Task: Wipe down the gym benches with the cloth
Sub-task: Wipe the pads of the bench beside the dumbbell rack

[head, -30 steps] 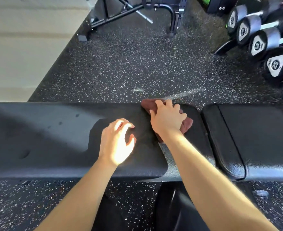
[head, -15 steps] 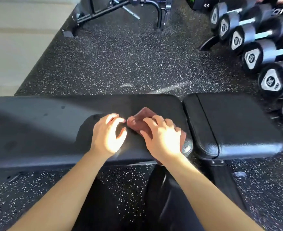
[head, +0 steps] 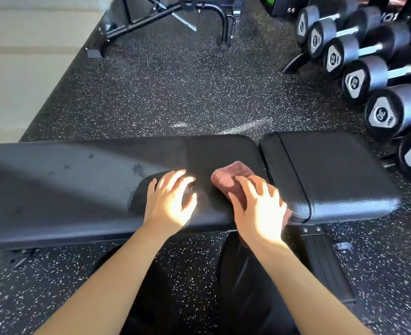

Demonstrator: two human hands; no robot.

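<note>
the counter's (head: 78,189) long axis runs left from the cloth (head: 231,175)
our right hand (head: 260,209) presses the cloth flat with spread fingers (head: 244,187), gripping nothing; our left hand (head: 169,201), nearer the long left part, rests open on the counter.

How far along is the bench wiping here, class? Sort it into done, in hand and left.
Done: unclear; no plainly wiped stretch shows on the long pad. In hand: the right hand presses the reddish cloth onto that pad's right end, while the left hand rests beside it. Left: dark spots mark the sunlit stretch further left, and the seat pad to the right has no cloth on it.
</note>
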